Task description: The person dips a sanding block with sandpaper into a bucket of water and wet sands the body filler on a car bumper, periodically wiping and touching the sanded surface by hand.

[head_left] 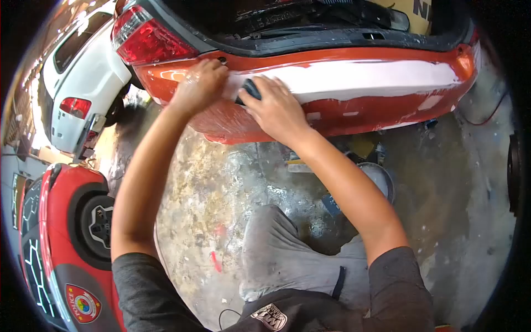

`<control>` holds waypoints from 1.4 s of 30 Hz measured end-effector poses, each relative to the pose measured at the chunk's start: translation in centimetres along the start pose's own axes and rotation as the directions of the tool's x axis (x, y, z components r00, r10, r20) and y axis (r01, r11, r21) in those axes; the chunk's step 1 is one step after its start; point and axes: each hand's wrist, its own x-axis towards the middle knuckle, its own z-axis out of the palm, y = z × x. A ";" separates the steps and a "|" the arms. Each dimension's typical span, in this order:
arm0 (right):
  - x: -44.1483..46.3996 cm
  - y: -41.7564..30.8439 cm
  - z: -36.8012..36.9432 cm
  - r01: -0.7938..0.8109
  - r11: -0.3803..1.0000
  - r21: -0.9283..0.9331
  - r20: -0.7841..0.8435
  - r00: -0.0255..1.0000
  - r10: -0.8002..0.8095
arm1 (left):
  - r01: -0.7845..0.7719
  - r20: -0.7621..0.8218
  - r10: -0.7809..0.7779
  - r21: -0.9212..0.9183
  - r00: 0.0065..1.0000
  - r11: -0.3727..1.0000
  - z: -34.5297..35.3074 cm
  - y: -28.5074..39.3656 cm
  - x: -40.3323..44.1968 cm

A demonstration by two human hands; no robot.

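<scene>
An orange-red car bumper (365,113) spans the upper middle, with a long band of white filler (354,77) along its top. My right hand (278,110) is closed around a dark sanding block (251,92), which lies against the bumper at the left end of the white band. To its left, my left hand (202,86) rests at the bumper's upper edge below the tail light (149,40). Its fingers are curled together, and whatever may be in them is hidden. Wet streaks run down the paint under both hands.
A round bucket (379,180) stands on the stained concrete floor (193,182) under my right forearm. At left are a white vehicle (91,83) and a red vehicle (69,216) with a spare wheel. A thin red hose (489,116) hangs at right.
</scene>
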 end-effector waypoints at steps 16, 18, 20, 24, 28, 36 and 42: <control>0.4 -2.6 1.3 -0.062 0.988 -0.143 0.084 0.994 0.074 | -0.199 -0.472 0.136 -0.085 0.871 0.976 5.6 -4.6 -1.0; -3.0 3.0 -5.9 -0.068 0.957 -0.281 0.134 0.985 0.109 | -0.194 -0.469 0.139 -0.071 0.872 0.978 5.7 -4.5 -1.2; -4.6 5.5 -7.4 -0.191 0.908 -0.374 -0.018 0.980 0.199 | -0.199 -0.449 0.141 -0.084 0.882 0.977 5.5 -4.5 -1.1; -2.0 1.5 -0.2 -0.210 0.884 -0.418 -0.129 0.977 0.171 | -0.227 -0.484 0.153 -0.097 0.861 0.969 5.9 -4.5 -0.9; 2.4 -4.5 3.9 -0.158 0.970 -0.183 -0.021 0.987 0.157 | -0.241 -0.526 0.139 -0.131 0.839 0.962 5.6 -4.5 -1.0; -5.9 8.9 -10.3 -0.296 0.857 -0.423 -0.029 0.949 0.314 | -0.193 -0.590 0.035 -0.207 0.807 0.959 6.1 -3.1 -0.7; 1.6 -4.1 4.7 0.040 0.986 -0.160 0.046 0.998 -0.033 | -0.196 -0.747 -0.342 -0.527 0.570 0.827 6.8 -2.5 -0.9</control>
